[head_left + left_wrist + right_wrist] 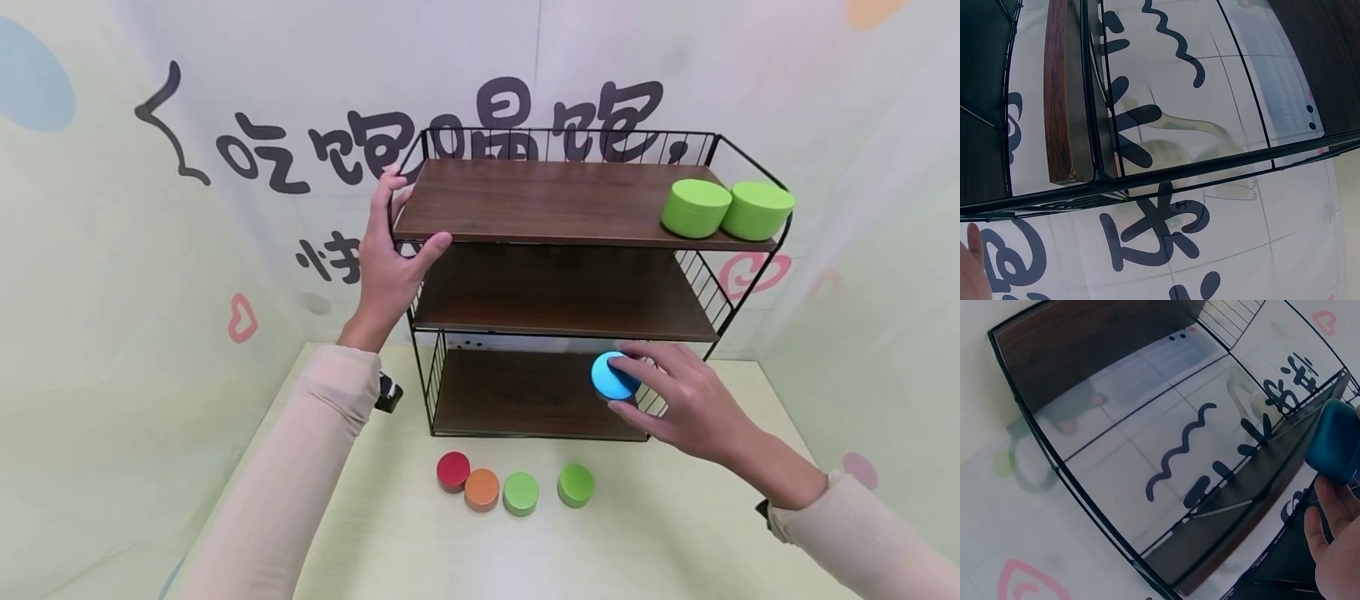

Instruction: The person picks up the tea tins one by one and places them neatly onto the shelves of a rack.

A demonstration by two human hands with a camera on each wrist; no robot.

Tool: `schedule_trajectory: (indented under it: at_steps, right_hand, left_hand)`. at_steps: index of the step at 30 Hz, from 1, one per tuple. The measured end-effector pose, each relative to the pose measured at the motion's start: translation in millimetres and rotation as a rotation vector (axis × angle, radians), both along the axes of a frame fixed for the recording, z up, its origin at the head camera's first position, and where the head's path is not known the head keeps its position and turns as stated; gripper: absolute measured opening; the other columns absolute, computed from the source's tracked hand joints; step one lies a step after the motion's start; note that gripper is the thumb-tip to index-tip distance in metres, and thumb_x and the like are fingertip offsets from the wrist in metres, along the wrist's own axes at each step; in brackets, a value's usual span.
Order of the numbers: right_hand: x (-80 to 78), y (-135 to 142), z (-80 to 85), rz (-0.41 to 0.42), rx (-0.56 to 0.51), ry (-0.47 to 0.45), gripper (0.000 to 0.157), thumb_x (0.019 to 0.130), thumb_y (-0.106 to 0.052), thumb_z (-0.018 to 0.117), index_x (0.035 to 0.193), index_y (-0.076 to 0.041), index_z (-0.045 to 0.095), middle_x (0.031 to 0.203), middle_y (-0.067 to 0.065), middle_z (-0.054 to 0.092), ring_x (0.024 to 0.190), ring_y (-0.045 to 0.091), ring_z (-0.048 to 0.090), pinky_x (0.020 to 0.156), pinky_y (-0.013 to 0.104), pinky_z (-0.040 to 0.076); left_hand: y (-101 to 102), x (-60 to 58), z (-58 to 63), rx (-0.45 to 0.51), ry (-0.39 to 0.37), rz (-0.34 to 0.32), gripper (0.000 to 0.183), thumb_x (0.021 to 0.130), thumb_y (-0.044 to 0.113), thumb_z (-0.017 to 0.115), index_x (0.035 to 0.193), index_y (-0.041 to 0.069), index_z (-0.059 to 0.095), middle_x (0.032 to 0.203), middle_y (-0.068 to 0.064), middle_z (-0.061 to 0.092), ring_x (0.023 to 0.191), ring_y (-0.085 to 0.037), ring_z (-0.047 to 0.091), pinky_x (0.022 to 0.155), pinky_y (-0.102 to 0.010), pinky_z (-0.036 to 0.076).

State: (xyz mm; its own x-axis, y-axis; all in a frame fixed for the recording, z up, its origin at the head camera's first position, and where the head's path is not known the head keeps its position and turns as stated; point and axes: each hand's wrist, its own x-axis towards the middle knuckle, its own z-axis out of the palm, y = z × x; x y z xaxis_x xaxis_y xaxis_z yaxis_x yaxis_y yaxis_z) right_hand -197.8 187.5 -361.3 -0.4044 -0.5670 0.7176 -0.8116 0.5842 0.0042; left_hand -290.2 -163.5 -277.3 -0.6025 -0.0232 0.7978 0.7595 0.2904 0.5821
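Observation:
A three-tier shelf rack (555, 200) with dark wood boards and a black wire frame stands upright. At its top left corner my left hand (390, 267) grips the side, fingers behind the frame and thumb on the front edge of the top board. My right hand (693, 404) pinches a small round blue tin (613, 377) in front of the lowest board. In the right wrist view the same blue tin (1335, 442) shows at the right edge, held by fingertips. Only a bit of the left hand (972, 269) shows in the left wrist view.
Two green tins, the left one (695, 208) touching the right one (759, 211), sit at the top board's right end. On the pale table before the rack lie a red tin (453, 471), an orange tin (482, 489), and two green tins (521, 493). Printed curtains surround the table.

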Motion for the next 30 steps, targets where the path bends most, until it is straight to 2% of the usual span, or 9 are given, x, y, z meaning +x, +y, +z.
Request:
schedule_trajectory:
  at_steps: [10, 15, 19, 23, 26, 30]
  right_hand:
    - [-6.7, 0.8, 24.7, 0.033, -0.025, 0.12, 0.06, 0.097, -0.056, 0.053, 0.113, -0.001, 0.071, 0.111, 0.019, 0.067, 0.095, 0.035, 0.065, 0.074, 0.05, 0.051]
    - [-10.7, 0.5, 38.7, 0.049, -0.035, 0.166, 0.06, 0.097, -0.055, 0.053, 0.112, 0.0, 0.072, 0.11, 0.02, 0.067, 0.095, 0.036, 0.066, 0.074, 0.05, 0.053]
    - [-12.8, 1.6, 51.1, 0.032, -0.036, 0.175, 0.062, 0.097, -0.057, 0.053, 0.112, 0.0, 0.072, 0.11, 0.02, 0.067, 0.096, 0.037, 0.066, 0.074, 0.053, 0.054]
    - [-16.0, 2.6, 62.7, 0.023, -0.05, 0.168, 0.061, 0.096, -0.057, 0.055, 0.113, 0.0, 0.072, 0.111, 0.021, 0.067, 0.098, 0.037, 0.065, 0.084, 0.044, 0.051]
    - [-19.3, 2.0, 72.0, 0.02, -0.064, 0.173, 0.059, 0.096, -0.054, 0.058, 0.115, 0.0, 0.071, 0.113, 0.021, 0.067, 0.1, 0.037, 0.065, 0.094, 0.033, 0.044]
    - [-22.4, -0.7, 85.8, 0.02, -0.085, 0.194, 0.057, 0.095, -0.052, 0.06, 0.115, 0.0, 0.071, 0.113, 0.022, 0.067, 0.102, 0.038, 0.064, 0.101, 0.026, 0.039]
  left_hand:
    - [0.1, -0.6, -0.9, -0.006, 0.001, 0.006, 0.086, 0.083, 0.054, 0.075, 0.14, -0.001, 0.039, 0.157, -0.006, 0.036, 0.137, -0.03, 0.046, 0.11, -0.029, 0.032]
    - [-5.1, -15.4, -9.0, -0.013, 0.007, 0.021, 0.088, 0.082, 0.057, 0.074, 0.141, 0.001, 0.04, 0.158, -0.005, 0.036, 0.137, -0.027, 0.046, 0.109, -0.029, 0.033]
    - [-8.0, -25.9, -16.3, -0.022, -0.004, 0.041, 0.088, 0.081, 0.059, 0.075, 0.142, 0.006, 0.04, 0.158, -0.001, 0.035, 0.137, -0.023, 0.047, 0.109, -0.029, 0.033]
    - [-8.4, -28.5, -18.4, -0.023, -0.01, 0.04, 0.087, 0.08, 0.058, 0.076, 0.142, 0.008, 0.041, 0.158, 0.002, 0.035, 0.137, -0.02, 0.047, 0.108, -0.03, 0.034]
    - [-8.4, -28.6, -18.1, -0.017, -0.009, 0.039, 0.086, 0.08, 0.056, 0.076, 0.142, 0.008, 0.041, 0.158, 0.003, 0.035, 0.137, -0.021, 0.047, 0.108, -0.03, 0.034]
    - [-7.9, -27.1, -16.8, -0.02, -0.005, 0.042, 0.086, 0.081, 0.057, 0.075, 0.142, 0.007, 0.04, 0.158, 0.001, 0.035, 0.137, -0.023, 0.047, 0.107, -0.03, 0.034]
